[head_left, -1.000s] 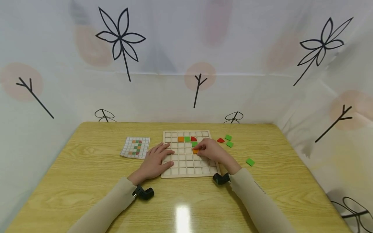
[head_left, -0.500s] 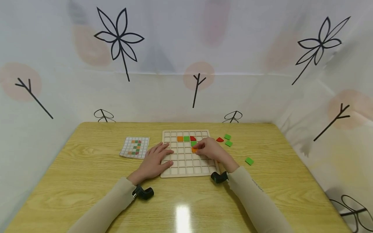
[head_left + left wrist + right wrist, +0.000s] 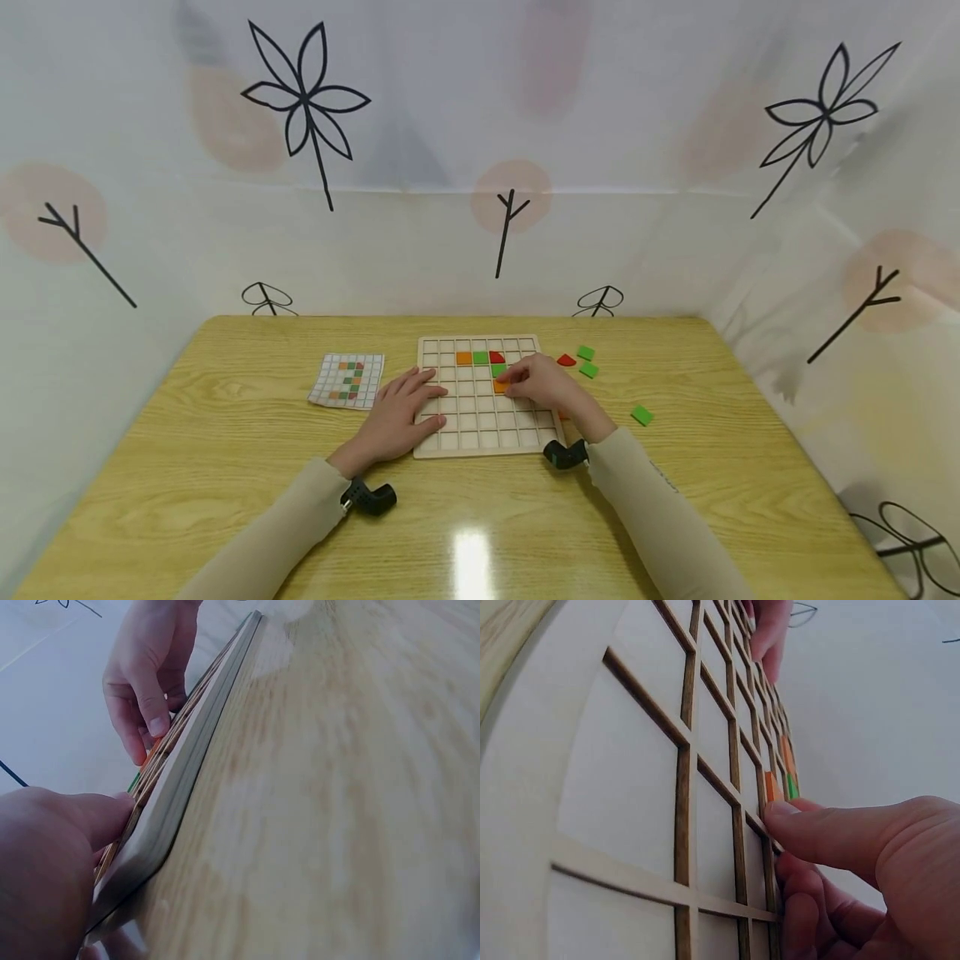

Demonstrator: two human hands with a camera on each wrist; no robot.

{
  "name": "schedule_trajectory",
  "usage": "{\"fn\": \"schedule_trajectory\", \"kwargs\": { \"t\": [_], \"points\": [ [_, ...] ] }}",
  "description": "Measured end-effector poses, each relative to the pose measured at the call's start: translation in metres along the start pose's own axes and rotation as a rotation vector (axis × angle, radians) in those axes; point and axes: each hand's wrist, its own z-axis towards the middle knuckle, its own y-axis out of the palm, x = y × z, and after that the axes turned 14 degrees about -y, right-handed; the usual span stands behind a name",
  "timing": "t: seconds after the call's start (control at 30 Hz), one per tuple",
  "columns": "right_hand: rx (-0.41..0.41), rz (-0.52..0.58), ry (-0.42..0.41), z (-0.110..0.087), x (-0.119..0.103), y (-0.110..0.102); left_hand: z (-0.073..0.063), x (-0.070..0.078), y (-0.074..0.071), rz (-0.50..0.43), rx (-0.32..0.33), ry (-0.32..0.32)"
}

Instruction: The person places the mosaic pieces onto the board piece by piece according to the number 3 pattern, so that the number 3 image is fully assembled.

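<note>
A pale wooden grid board (image 3: pixel 468 421) lies on the table. My left hand (image 3: pixel 401 417) rests over its left edge with fingers spread, the thumb (image 3: pixel 101 817) on the rim in the left wrist view. My right hand (image 3: pixel 543 383) pinches an orange square tile (image 3: pixel 501 387) at a cell right of the board's middle; in the right wrist view the thumb (image 3: pixel 810 832) is against its edge. Above that tile sit a green tile (image 3: pixel 498 370) and a red quarter-circle tile (image 3: pixel 497 357). Another green tile (image 3: pixel 480 357) and an orange tile (image 3: pixel 464 358) continue that row leftward.
Left of the board lies a card (image 3: pixel 326 383) printed with a coloured grid pattern. To the right are a loose red quarter-circle piece (image 3: pixel 566 361) and loose green tiles, one (image 3: pixel 642 415) apart from the others. An orange piece (image 3: pixel 564 415) shows partly beneath the right wrist.
Both hands hold nearly the same places, the right one still at the orange tile. A sliver of orange now shows by the right wrist. The head view has shifted slightly.
</note>
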Motion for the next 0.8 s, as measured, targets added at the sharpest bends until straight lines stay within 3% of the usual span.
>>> {"fn": "schedule_trajectory", "kwargs": {
  "t": [0.33, 0.8],
  "points": [
    [0.01, 0.003, -0.032, -0.001, 0.004, -0.002, -0.002, 0.001, -0.001, -0.003, 0.0, -0.001],
    [0.108, 0.068, -0.076, -0.019, 0.023, -0.013, -0.001, 0.002, -0.002, -0.001, -0.005, 0.001]
  ]
}}
